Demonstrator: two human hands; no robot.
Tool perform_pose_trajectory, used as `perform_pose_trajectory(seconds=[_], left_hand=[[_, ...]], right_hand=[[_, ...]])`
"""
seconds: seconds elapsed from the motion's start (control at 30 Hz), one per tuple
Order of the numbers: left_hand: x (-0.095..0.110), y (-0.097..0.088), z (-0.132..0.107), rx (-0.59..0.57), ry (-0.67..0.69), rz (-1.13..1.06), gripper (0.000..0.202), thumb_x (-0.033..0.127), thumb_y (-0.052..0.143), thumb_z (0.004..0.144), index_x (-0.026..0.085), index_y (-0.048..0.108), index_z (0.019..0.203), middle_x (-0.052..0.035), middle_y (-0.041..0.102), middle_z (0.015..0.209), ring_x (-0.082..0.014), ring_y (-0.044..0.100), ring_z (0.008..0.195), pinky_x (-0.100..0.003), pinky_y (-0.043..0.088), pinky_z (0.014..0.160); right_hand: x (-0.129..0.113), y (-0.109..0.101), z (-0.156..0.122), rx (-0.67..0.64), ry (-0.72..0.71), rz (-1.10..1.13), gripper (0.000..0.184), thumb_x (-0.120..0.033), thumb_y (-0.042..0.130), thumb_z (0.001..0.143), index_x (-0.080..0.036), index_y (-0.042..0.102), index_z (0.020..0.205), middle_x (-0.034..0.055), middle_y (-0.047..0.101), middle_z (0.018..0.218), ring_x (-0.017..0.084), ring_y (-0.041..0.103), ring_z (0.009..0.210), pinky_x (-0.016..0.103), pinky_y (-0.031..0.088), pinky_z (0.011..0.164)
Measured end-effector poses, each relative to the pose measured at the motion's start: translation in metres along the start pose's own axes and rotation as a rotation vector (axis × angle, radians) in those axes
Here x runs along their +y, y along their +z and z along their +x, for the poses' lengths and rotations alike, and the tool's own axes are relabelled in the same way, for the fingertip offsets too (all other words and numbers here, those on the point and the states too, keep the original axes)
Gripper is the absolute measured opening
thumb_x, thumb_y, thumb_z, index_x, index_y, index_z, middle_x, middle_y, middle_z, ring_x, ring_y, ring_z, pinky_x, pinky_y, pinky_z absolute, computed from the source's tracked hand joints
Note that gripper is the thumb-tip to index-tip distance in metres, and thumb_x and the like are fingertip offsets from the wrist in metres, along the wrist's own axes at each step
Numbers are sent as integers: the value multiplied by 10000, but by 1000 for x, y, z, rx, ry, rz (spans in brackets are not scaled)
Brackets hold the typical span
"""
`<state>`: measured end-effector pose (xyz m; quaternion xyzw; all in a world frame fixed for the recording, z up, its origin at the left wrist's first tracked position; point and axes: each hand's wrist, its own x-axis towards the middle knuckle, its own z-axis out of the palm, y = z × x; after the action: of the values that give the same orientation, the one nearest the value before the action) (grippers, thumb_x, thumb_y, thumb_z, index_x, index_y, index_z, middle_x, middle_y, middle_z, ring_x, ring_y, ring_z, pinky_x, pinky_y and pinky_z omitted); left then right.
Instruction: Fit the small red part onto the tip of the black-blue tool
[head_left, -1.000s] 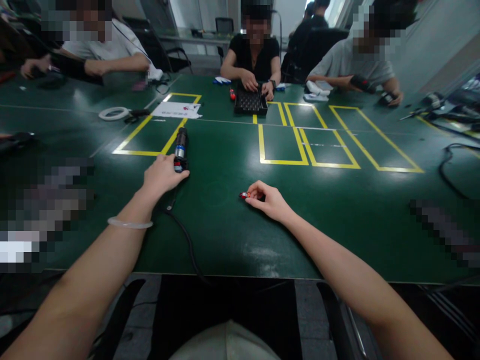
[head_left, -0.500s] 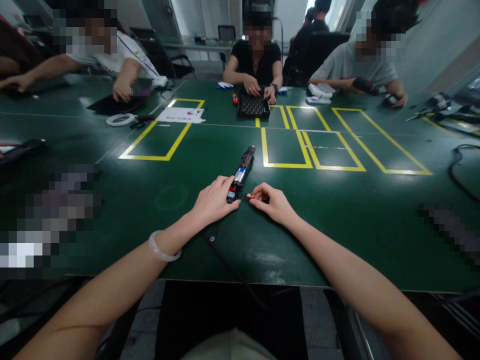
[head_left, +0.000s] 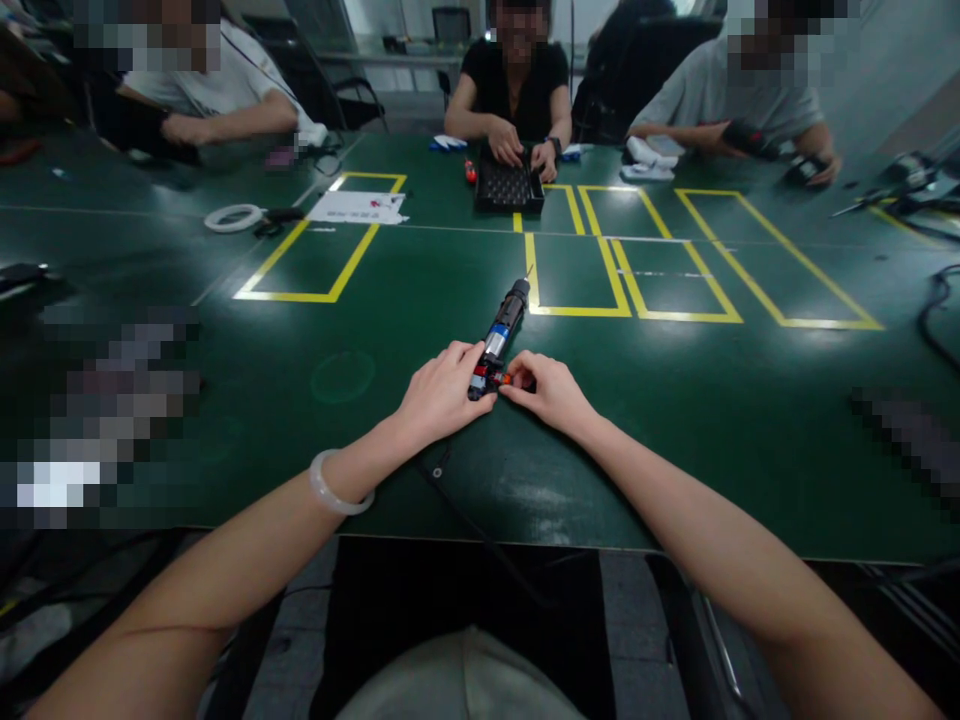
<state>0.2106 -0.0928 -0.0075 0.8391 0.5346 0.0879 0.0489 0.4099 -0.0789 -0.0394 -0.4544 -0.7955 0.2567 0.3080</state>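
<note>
My left hand (head_left: 448, 393) is closed around the rear part of a black electric screwdriver (head_left: 507, 318), which lies on the green table with its thin bit pointing away from me. A silver and blue label shows on its body, and red parts show near its rear end. My right hand (head_left: 553, 394) pinches a small red and orange piece (head_left: 505, 379) between thumb and fingertips. That piece is up against the side of the screwdriver's rear end; whether it is inserted I cannot tell. Its exact kind is too small to make out.
Yellow tape rectangles (head_left: 579, 312) mark the green table (head_left: 637, 440). Across it, a person handles a black tray (head_left: 510, 190). A white sheet (head_left: 358, 207) and a cable coil (head_left: 235, 218) lie left of it. A dark cable (head_left: 472, 530) hangs over the near edge.
Both hands have shifted slightly right with the screwdriver. The small piece in my right hand has come up to the screwdriver's rear end, closing the gap. The view has tilted down a little.
</note>
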Motion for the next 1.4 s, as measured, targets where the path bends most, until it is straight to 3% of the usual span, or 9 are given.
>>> perform_pose_trajectory(seconds=[0.3,0.57,0.73,0.97,1.2,1.4], left_hand=[[4,2,-2,8,7,14,633,450,571,875,206,431,1442,-126,540,1321,-299,588,1128,-404,502,895],[12,3,-3,39,18,38,622,462,547,904,173,425,1441,-145,519,1324,-302,544,1147,-407,487,903],[18,4,3,48,-34,86,597,524,504,934,174,449,1415,-155,527,1250,-306,550,1102,-404,488,840],[15,3,3,38,-73,134,627,542,498,944,232,397,1480,-151,515,1255,-314,553,1087,-418,478,858],[-16,-5,-2,28,-110,160,661,530,483,951,225,348,1522,-158,493,1322,-328,549,1100,-424,485,871],[-81,-17,2,4,-280,211,684,556,420,956,204,336,1538,-194,446,1386,-368,517,1174,-464,481,913]], right_hand=[[2,2,-1,-10,-71,13,163,-163,675,835,-214,554,931,-3,608,770,177,559,724,297,411,692],[2,-2,-5,-55,-158,-14,80,-157,596,853,-205,589,917,37,663,848,201,613,810,326,464,770],[1,-3,-6,-55,-163,-39,154,-116,519,859,-204,608,949,66,687,931,224,628,882,354,487,828],[0,-2,-9,-26,-125,37,307,-129,515,867,-213,576,1156,57,677,959,212,634,883,355,506,845],[5,-6,-11,8,-101,76,243,-162,519,888,-209,594,1115,35,651,875,185,624,811,323,498,798],[6,-5,-10,6,-71,93,209,-169,526,897,-209,606,1086,33,670,882,181,633,821,321,498,802]])
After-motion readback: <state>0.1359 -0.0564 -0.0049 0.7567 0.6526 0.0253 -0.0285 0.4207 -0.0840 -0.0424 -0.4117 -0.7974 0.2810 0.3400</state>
